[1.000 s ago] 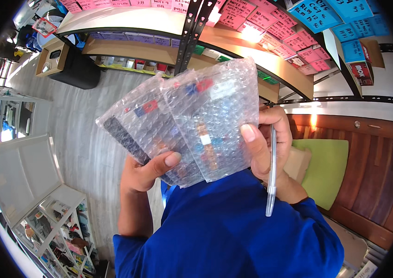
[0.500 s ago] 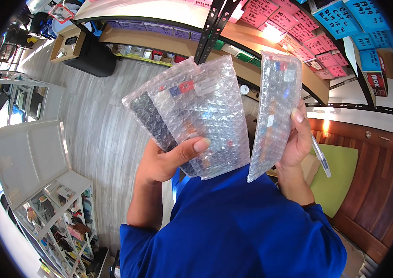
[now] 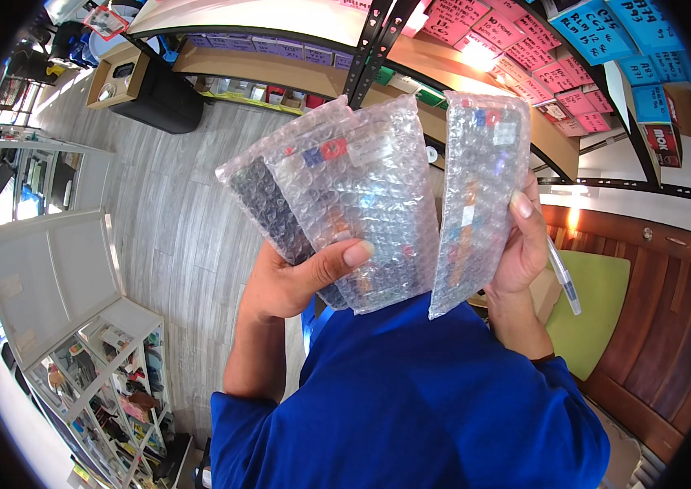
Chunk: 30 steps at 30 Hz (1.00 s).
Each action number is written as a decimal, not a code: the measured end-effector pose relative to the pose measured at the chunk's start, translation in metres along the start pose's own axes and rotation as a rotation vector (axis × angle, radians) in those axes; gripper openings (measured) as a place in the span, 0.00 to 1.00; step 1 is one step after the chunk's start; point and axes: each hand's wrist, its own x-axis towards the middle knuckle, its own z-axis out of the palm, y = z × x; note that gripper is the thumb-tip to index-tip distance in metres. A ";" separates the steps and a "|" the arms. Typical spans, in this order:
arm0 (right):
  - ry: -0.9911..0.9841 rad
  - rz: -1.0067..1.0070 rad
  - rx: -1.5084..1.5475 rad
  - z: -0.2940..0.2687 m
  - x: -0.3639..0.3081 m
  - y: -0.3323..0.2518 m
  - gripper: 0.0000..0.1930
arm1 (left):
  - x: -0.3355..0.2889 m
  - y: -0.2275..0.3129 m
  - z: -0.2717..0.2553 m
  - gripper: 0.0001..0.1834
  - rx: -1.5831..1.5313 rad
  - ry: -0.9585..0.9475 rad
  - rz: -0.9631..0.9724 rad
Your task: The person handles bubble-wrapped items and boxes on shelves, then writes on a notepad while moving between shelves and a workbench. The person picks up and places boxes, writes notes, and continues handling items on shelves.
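Note:
Two flat packets in clear bubble wrap are fanned out in my left hand. The front bubble-wrapped packet shows red, blue and orange patches, and a darker bubble-wrapped packet sticks out behind it. My left thumb presses on the front one, with the fingers hidden behind. My right hand grips a third bubble-wrapped packet by its right edge, thumb in front. A pen with a clear barrel juts out beside my right hand, tip down. What lies inside the wrap is blurred by the bubbles.
Shelves with pink boxes, blue boxes and purple boxes run along the far side. At the left stands a glass display case. A black bin holds a cardboard box. A green cushion lies on a wooden bench.
The packet in my right hand has turned to face me more and come closer to the left-hand packets. My left hand has barely moved.

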 end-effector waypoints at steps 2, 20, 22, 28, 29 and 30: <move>-0.011 0.003 0.008 -0.002 0.000 0.001 0.15 | 0.000 0.001 0.000 0.19 -0.010 -0.007 -0.015; -0.088 -0.088 -0.018 -0.002 0.002 0.001 0.14 | 0.002 0.004 0.002 0.24 0.079 -0.038 -0.030; -0.098 -0.080 -0.012 -0.001 0.001 0.001 0.14 | 0.005 0.005 0.004 0.26 0.060 -0.047 -0.044; -0.167 0.044 -0.220 0.013 0.001 0.007 0.24 | 0.019 0.006 0.024 0.30 0.098 0.009 -0.123; -0.200 0.115 -0.249 0.014 0.002 0.006 0.26 | 0.023 0.004 0.024 0.30 0.096 0.005 -0.132; -0.219 0.165 -0.261 0.012 0.003 0.008 0.26 | 0.025 0.002 0.025 0.30 0.094 0.002 -0.140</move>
